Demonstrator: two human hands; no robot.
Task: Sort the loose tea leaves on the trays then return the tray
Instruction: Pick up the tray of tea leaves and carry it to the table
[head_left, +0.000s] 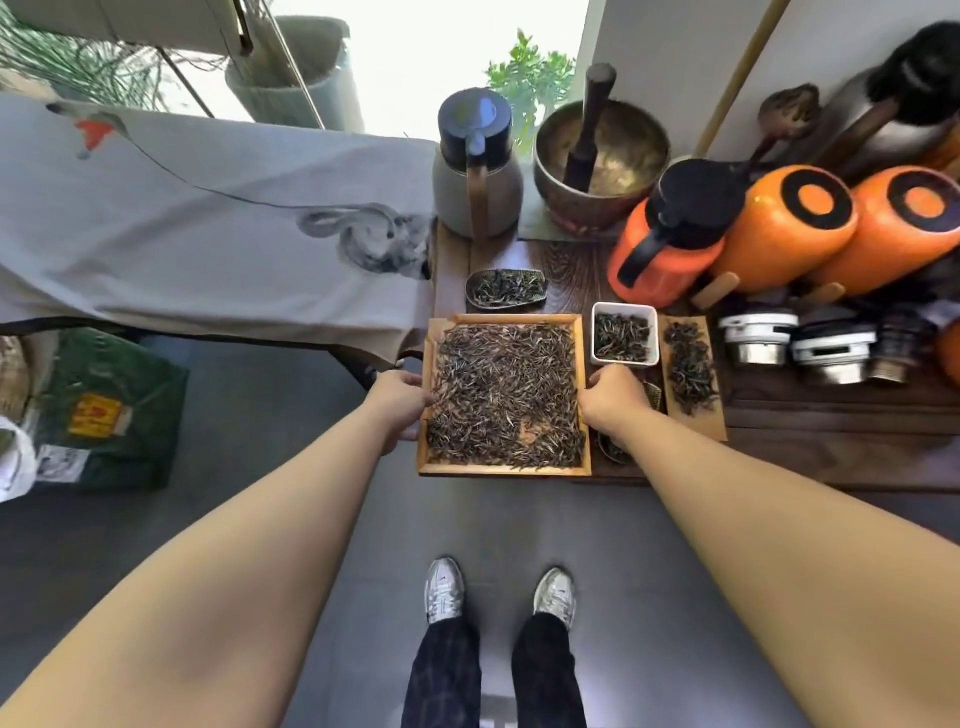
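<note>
A person standing at a dark wooden surface (571, 270) holds a square wooden tray (503, 471) by its two side rims, the left hand (397, 402) curled over the left rim and the right hand (613, 397) curled over the right rim, fingers clamped on the wood. The tray sits at the near left corner of the surface, its near edge jutting toward the person, and it is spread edge to edge with loose tea leaves (506, 387). The wood looks stiff and the load light, but the dry leaves would likely slide and spill over the shallow rim at any tilt, so a level grip at both sides seems the safe hold. Just beside it stand a white dish (625, 307) of leaves and a narrow wooden board (719, 423) carrying another heap; a small scoop (506, 288) of leaves lies behind. Both sets of fingertips are hidden under or behind the rims, and whether the tray rests on the surface or is lifted clear cannot be told. A small object under the right wrist is mostly covered.
</note>
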